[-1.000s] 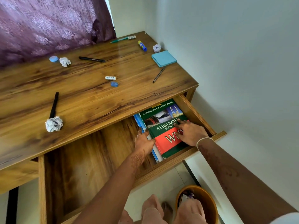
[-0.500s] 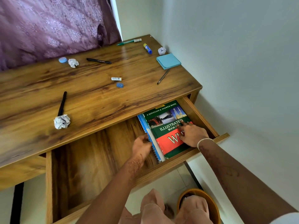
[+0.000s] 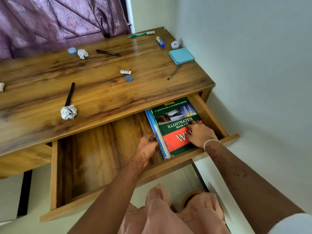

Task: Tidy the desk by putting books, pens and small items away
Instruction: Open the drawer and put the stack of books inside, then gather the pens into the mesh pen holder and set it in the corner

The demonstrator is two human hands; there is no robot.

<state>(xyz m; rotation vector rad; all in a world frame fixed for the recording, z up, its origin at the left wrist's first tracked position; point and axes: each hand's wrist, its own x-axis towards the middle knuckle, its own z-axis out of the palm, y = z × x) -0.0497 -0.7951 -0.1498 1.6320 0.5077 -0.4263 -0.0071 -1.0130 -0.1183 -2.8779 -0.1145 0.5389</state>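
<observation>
Carefully: my right fingers (image 3: 192,122) lay flat on green book (image 3: 175,108), left fingers (image 3: 151,137) pressed against spiral notebook (image 3: 152,123); hard shove could have snagged coil.

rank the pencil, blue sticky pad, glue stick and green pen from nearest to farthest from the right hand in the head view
From the right hand, resting on the green book:
1. pencil, right front of the desk
2. blue sticky pad, just behind the pencil
3. glue stick, farther back
4. green pen, far edge by the curtain
</observation>
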